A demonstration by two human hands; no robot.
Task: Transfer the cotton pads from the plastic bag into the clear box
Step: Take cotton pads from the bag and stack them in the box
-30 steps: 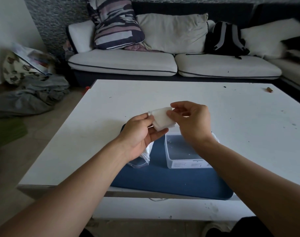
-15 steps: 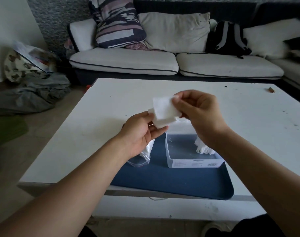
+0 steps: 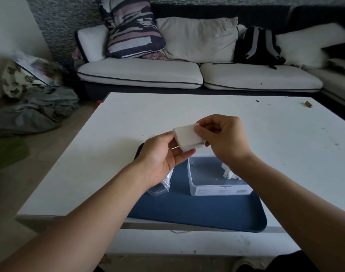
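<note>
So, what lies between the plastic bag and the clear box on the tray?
Nothing: in the head view only a bare strip of the blue tray separates the plastic bag from the clear box.

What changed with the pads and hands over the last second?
Half a second ago the right hand had lifted a single pad up off the stack of cotton pads; now its fingers are back down on the stack. The left hand kept hold of the stack. The clear box, plastic bag and blue tray stayed put.
</note>
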